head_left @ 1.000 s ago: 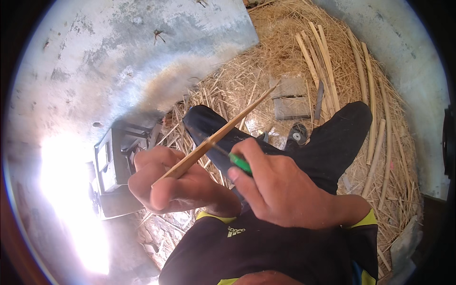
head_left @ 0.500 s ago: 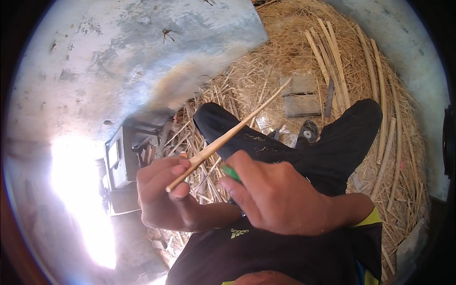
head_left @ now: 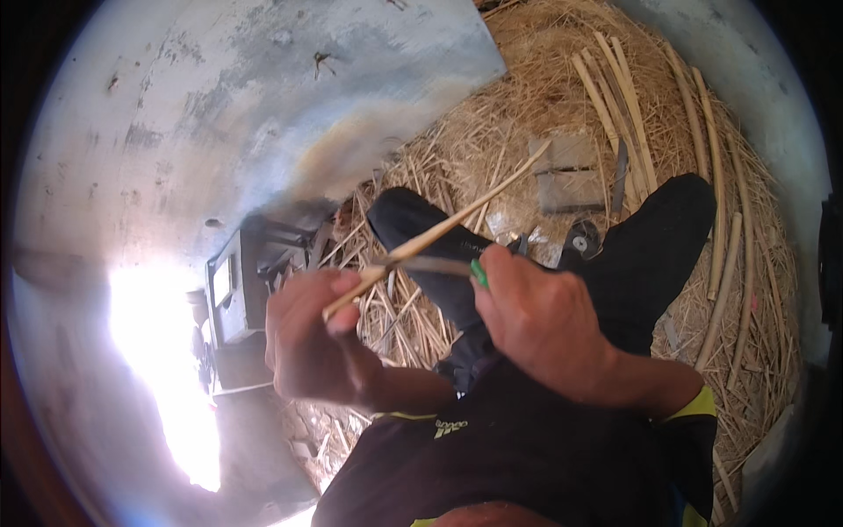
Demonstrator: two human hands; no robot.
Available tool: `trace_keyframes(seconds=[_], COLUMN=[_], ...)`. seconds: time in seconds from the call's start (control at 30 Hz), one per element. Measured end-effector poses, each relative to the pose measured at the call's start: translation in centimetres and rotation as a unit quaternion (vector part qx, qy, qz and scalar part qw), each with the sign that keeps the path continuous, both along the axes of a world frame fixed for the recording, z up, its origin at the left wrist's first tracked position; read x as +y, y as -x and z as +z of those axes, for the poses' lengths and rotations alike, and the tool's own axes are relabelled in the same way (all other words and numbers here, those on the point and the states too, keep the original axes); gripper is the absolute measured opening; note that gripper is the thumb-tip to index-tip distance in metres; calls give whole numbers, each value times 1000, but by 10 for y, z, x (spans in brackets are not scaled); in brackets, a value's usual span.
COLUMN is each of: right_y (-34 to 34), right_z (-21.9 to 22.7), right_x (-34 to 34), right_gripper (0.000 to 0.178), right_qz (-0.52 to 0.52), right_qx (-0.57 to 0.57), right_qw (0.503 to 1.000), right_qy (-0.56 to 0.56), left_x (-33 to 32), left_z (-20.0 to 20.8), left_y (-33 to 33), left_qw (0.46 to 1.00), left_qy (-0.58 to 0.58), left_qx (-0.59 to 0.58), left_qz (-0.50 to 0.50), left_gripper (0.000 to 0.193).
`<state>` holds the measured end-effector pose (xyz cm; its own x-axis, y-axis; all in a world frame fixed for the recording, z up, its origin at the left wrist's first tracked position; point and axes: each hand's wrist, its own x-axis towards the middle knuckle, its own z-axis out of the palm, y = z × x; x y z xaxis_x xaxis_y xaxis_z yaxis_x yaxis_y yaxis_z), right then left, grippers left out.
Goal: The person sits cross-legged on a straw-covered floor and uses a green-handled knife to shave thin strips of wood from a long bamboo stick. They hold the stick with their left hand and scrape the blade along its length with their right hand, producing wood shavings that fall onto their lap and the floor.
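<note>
My left hand (head_left: 312, 338) is closed around the thick lower end of a pale split bamboo stick (head_left: 474, 207), which slants up and away to the right and tapers to a thin tip. In my right hand (head_left: 549, 316), closed in a fist, is a green-handled knife (head_left: 435, 264). Its blade points left, slightly smeared by motion, and crosses the stick just beyond my left fingers. Most of the handle is hidden inside my fist. Both hands are above my lap, between my bent knees.
Straw and shavings cover the floor (head_left: 518, 88). Several pale bamboo strips (head_left: 634, 110) lie beyond my right knee, and long curved poles (head_left: 722, 237) run along the right. Two grey blocks (head_left: 571, 191) sit ahead. On the left stand a grey box (head_left: 235, 299) and a weathered wall (head_left: 202, 132).
My right hand has moved right and slightly up, away from my left hand, and the knife's blade now shows across the stick. My left hand still grips the stick.
</note>
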<state>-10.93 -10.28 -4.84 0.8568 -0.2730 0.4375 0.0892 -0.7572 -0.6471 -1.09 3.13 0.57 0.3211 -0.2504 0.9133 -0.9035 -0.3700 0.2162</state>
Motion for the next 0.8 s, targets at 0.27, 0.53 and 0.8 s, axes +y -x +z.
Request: trace_keyframes(seconds=[0.27, 0.53, 0.8], right_y=[8, 11, -8], right_z=[-141, -7, 21], right_x=[-69, -35, -13], right_gripper=[16, 17, 16], right_qz=[-115, 30, 112], right_qx=[257, -30, 35], right_qw=[959, 976, 985], right_qy=[28, -214, -124], left_x=[3, -19, -37], left_z=[4, 0, -8], left_y=[11, 7, 13], left_qw=[998, 995, 983], left_qy=[47, 87, 172], left_qx=[35, 20, 54], left_qz=[-13, -37, -39], left_gripper=[28, 36, 36])
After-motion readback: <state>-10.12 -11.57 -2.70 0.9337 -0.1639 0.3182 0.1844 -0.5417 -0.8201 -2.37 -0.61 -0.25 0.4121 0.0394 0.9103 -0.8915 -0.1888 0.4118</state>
